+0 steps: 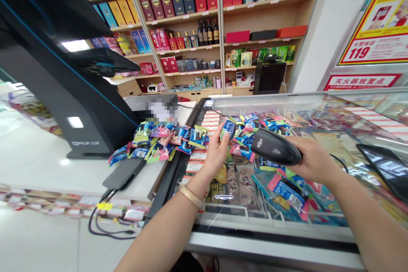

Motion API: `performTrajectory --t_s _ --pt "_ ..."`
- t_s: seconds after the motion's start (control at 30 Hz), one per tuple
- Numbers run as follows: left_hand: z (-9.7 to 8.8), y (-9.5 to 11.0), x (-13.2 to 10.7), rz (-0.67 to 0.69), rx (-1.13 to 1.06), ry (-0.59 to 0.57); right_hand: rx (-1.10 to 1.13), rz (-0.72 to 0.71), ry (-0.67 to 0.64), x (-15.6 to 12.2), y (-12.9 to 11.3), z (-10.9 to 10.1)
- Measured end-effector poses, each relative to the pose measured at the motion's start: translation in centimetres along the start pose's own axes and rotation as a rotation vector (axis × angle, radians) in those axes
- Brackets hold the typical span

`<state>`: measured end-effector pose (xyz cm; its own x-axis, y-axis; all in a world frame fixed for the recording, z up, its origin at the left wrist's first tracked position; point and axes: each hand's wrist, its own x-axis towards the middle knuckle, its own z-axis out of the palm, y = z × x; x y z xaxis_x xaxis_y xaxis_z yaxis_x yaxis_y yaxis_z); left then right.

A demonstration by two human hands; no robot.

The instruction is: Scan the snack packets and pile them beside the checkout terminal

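Between the fingers of my left hand (217, 151) is a small blue snack packet (228, 129), raised just above the glass top. My right hand (314, 159) is wrapped around a black barcode scanner (276, 148), its head pointing left toward that packet. Behind and beneath the hands, a loose pile of blue, pink and green snack packets (245, 137) lies on the glass. One packet with its printed back facing up (290, 190) lies nearer to me, below the right hand. To the left, a second heap of similar packets (162, 141) spreads over the counter edge.
A dark register stand (73, 89) rises from the white counter (25, 148) at left. A grey flat device (124, 174) with cables sits in front of it. A pen (223, 197) and a dark-screened device (385, 165) are at the glass-topped case (296, 102). Shelves of boxes stand behind.
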<state>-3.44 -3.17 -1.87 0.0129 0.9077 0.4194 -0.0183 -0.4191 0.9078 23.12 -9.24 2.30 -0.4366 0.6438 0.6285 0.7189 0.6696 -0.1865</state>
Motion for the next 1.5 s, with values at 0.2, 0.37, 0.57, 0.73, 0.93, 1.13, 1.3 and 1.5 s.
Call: performTrajectory --t_s 0.2,0.37,0.57,0.73,0.93,1.13,1.3,1.5 --pt "-4.8 2.5 2.2 0.18 0.789 0.387 -0.053 0.025 0.072 -0.6 1.8 -0.3" --pt "-7.0 2.5 2.5 -0.017 1.274 0.466 -0.082 0.063 0.117 -0.9 2.8 -0.3" --pt "-6.6 2.1 2.2 -0.038 1.384 0.428 -0.129 0.086 0.168 -0.9 3.2 -0.1" --pt "-5.7 2.3 2.0 0.108 1.303 0.429 -0.186 0.117 0.237 -0.8 3.5 0.0" --pt "-1.7 1.0 0.3 0.389 0.994 -0.235 -0.204 0.14 0.239 -0.8 3.5 0.1" --pt "1.0 -0.3 -1.5 0.282 1.021 -0.545 -0.177 0.146 0.186 -0.7 3.5 0.3" --pt "1.0 -0.1 -1.3 0.223 1.037 -0.555 -0.155 0.14 0.167 -0.7 3.4 0.5" --pt "-0.1 0.3 -1.0 0.301 0.827 -0.571 -0.171 0.139 0.179 -1.0 3.7 0.7"
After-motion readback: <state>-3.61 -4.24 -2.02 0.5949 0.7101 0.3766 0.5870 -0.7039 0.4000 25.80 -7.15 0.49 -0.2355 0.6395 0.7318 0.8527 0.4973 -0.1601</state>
